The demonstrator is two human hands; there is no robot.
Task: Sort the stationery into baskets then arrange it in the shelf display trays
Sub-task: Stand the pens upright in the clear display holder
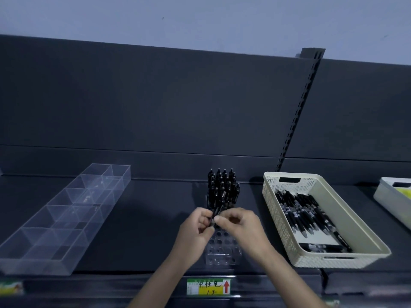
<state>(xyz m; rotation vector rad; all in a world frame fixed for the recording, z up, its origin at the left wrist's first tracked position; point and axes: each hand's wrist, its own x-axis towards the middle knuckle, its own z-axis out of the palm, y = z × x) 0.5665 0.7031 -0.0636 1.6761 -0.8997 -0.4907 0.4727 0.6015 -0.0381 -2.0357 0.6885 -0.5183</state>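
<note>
A clear acrylic pen holder [223, 252] with rows of holes stands on the dark shelf [144, 218]; several black pens [223, 187] stand upright in its far rows. Over its middle, my left hand [195, 230] and my right hand [240, 225] meet, both pinching one black pen [214, 215] held upright between the fingertips. To the right, a cream perforated basket [347, 221] holds several more black pens [304, 216] lying flat.
A long clear display tray [66, 218] with several empty compartments lies at the left. Another pale basket [391, 196] with something yellow-green shows at the right edge. A yellow price label [209, 286] sits on the shelf's front rail. A dark back panel rises behind.
</note>
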